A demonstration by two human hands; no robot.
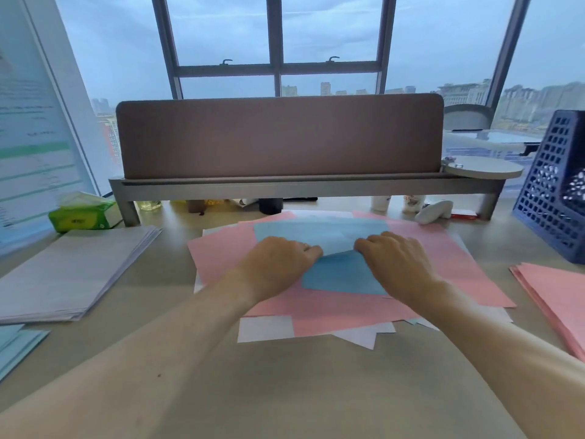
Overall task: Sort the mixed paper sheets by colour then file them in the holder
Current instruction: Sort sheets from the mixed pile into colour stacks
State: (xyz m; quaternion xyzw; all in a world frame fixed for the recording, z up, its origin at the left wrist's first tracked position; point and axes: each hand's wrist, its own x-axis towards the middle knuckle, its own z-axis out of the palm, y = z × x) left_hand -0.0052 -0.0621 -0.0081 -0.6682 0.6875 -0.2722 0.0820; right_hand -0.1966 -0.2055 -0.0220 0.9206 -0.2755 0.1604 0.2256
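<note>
2 hands are showing: left hand (278, 264), right hand (395, 264). 1 mixed pile (332, 318) is lying mid-desk w/ 1 blue sheet (345, 275) on top. 3 sorted stacks are sitting apart: white stack (72, 274), blue stack (15, 346), pink stack (557, 299). 1 holder (550, 198) & 1 tissue pk (82, 213) are standing by.

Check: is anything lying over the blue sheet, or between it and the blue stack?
Nothing visible. The blue sheet tops the pile, the left hand and right hand gripping it; only bare desk lies toward the blue stack.

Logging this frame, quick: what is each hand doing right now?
Left hand: pinches the blue sheet.
Right hand: pinches the same blue sheet.
</note>
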